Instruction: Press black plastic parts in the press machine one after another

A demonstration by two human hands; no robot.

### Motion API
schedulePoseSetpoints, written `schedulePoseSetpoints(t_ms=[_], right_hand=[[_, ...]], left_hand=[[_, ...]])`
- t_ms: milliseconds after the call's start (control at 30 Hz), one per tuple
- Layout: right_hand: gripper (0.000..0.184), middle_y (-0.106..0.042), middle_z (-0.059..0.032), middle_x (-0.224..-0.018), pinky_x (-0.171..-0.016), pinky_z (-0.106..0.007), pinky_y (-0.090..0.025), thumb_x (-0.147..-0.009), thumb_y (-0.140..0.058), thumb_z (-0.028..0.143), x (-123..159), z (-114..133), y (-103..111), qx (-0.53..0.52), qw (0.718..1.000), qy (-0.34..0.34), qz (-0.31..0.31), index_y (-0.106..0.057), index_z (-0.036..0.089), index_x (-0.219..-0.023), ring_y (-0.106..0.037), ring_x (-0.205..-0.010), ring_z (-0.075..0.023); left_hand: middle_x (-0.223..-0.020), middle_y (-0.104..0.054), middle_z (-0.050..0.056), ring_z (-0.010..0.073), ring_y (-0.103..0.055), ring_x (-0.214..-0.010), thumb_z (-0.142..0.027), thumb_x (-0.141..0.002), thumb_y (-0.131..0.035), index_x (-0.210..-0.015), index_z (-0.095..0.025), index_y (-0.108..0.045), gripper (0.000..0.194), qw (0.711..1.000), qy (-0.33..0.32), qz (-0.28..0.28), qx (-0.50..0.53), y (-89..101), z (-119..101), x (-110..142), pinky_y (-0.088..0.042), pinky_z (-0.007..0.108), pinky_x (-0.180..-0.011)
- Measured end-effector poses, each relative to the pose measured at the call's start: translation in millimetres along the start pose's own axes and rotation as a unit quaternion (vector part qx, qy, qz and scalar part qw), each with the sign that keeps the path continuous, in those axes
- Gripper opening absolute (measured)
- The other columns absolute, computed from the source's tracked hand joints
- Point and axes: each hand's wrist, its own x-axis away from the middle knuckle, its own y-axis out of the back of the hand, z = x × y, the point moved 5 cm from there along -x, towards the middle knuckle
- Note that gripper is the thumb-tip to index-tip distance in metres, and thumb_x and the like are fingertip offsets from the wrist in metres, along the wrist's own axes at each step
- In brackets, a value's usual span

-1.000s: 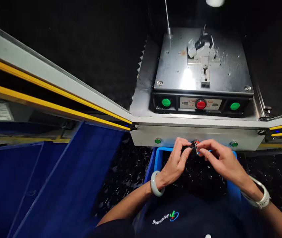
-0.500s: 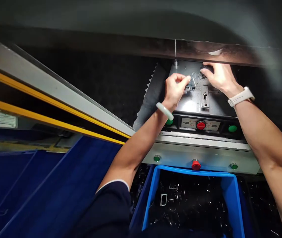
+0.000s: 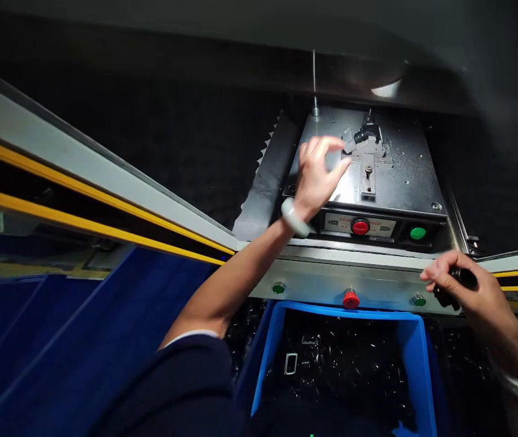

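My left hand (image 3: 320, 173) reaches over the metal plate (image 3: 407, 176) of the machine, thumb and fingers apart in a C shape with nothing between them. Just beyond its fingertips, a small shiny rectangular piece (image 3: 348, 141) leans at the fixture (image 3: 372, 144), which has a black clamp-like part (image 3: 371, 131) on top. Off to the lower right, in front of the machine, my right hand (image 3: 480, 291) curls around a black cylindrical object (image 3: 466, 278); its exact kind I cannot make out.
A red button (image 3: 360, 227) and a green button (image 3: 418, 233) sit on the plate's front. Below are a red mushroom button (image 3: 351, 298) and a blue bin (image 3: 422, 364) with metal scraps. Yellow-striped edges (image 3: 104, 209) flank the left, and a saw-toothed strip (image 3: 263, 164) lies beside the plate.
My right hand has left the fixture and moved down to the right, now around a black object. My left hand has opened, and the small shiny piece stands at the fixture.
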Motion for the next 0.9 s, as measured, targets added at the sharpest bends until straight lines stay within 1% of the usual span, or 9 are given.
schedulePoseSetpoints(t_ms=[67, 167, 267, 433, 533, 667, 767, 833, 900], right_hand=[[0.039, -0.072, -0.0013, -0.084, -0.071, -0.032, -0.054, -0.090, -0.073, 0.061, 26.1, -22.9, -0.9, 0.146, 0.988, 0.025, -0.036, -0.066, 0.024, -0.081, -0.071, -0.076, -0.0195], [0.028, -0.077, -0.0006, -0.103, -0.077, -0.031, -0.052, -0.099, -0.064, 0.053, 53.5, -51.7, -7.6, 0.289, 0.951, 0.084, -0.078, -0.075, 0.027, -0.102, -0.072, -0.088, -0.0191], [0.023, -0.078, -0.0008, -0.112, -0.082, -0.031, -0.052, -0.104, -0.060, 0.039, 66.1, -72.6, -15.6, 0.359, 0.924, 0.121, -0.060, -0.075, 0.027, -0.116, -0.073, -0.098, -0.0193], [0.017, -0.079, -0.0001, -0.108, -0.078, -0.032, -0.051, -0.102, -0.059, 0.026, 61.4, -90.5, -18.6, 0.398, 0.910, 0.115, -0.018, -0.075, 0.026, -0.110, -0.071, -0.097, -0.0190], [0.020, -0.078, -0.0005, -0.103, -0.078, -0.033, -0.049, -0.102, -0.056, 0.020, 56.8, -93.1, -21.1, 0.415, 0.899, 0.143, -0.018, -0.075, 0.026, -0.105, -0.069, -0.093, -0.0199], [0.020, -0.079, -0.0029, -0.107, -0.082, -0.035, -0.051, -0.104, -0.057, 0.030, 65.4, -94.0, -13.7, 0.380, 0.908, 0.162, -0.068, -0.076, 0.026, -0.112, -0.070, -0.096, -0.0206], [0.028, -0.078, -0.0075, -0.108, -0.073, -0.038, -0.052, -0.102, -0.062, 0.044, 88.5, -102.4, 15.2, 0.398, 0.904, 0.104, -0.116, -0.075, 0.028, -0.121, -0.072, -0.093, -0.0254], [0.035, -0.075, -0.0119, -0.105, -0.062, -0.042, -0.046, -0.099, -0.062, 0.054, 112.2, -112.5, 46.6, 0.430, 0.890, 0.033, -0.148, -0.074, 0.033, -0.125, -0.070, -0.085, -0.0310], [0.038, -0.071, -0.0149, -0.104, -0.059, -0.045, -0.042, -0.098, -0.061, 0.056, 136.5, -120.7, 74.1, 0.385, 0.914, 0.003, -0.131, -0.070, 0.041, -0.131, -0.067, -0.083, -0.0355]], left_hand=[[-0.103, -0.072, 0.006, 0.0165, -0.065, -0.095, -0.017, -0.097, -0.069, -0.103, -0.015, -0.071, 0.007, 1.000, -0.012, 0.010, -0.001, 42.8, -13.8, 74.1, -0.053, 0.032, -0.083], [-0.097, -0.071, 0.003, 0.0135, -0.064, -0.082, -0.017, -0.101, -0.063, -0.105, -0.020, -0.073, 0.012, 0.995, 0.052, 0.073, -0.038, 89.4, -8.6, 173.8, -0.050, 0.026, -0.069], [-0.112, -0.063, 0.006, 0.0126, -0.062, -0.076, -0.028, -0.097, -0.070, -0.115, -0.022, -0.075, 0.019, 0.977, 0.110, 0.165, -0.084, 110.4, 20.0, 230.7, -0.054, 0.028, -0.071], [-0.131, -0.053, 0.007, 0.0133, -0.062, -0.077, -0.033, -0.095, -0.071, -0.125, -0.029, -0.074, 0.031, 0.950, 0.118, 0.265, -0.113, 112.3, 56.1, 244.3, -0.059, 0.034, -0.079], [-0.130, -0.056, 0.007, 0.0131, -0.060, -0.074, -0.028, -0.093, -0.073, -0.119, -0.028, -0.075, 0.027, 0.950, 0.125, 0.239, -0.161, 111.3, 55.9, 241.8, -0.058, 0.033, -0.078], [-0.136, -0.054, 0.010, 0.0173, -0.063, -0.086, -0.027, -0.094, -0.071, -0.125, -0.025, -0.071, 0.031, 0.955, 0.145, 0.172, -0.193, 106.7, 38.7, 254.2, -0.057, 0.037, -0.087], [-0.128, -0.060, 0.012, 0.0247, -0.063, -0.108, -0.028, -0.099, -0.066, -0.125, -0.021, -0.068, 0.027, 0.962, 0.131, 0.146, -0.188, 104.4, 11.2, 269.5, -0.052, 0.042, -0.100], [-0.116, -0.067, 0.009, 0.0260, -0.062, -0.111, -0.028, -0.102, -0.063, -0.117, -0.022, -0.069, 0.017, 0.956, 0.120, 0.211, -0.167, 101.1, -9.2, 281.3, -0.049, 0.042, -0.098], [-0.112, -0.070, 0.007, 0.0252, -0.062, -0.107, -0.029, -0.103, -0.062, -0.112, -0.022, -0.069, 0.013, 0.932, 0.122, 0.310, -0.143, 99.2, -26.6, 293.9, -0.047, 0.041, -0.091]])
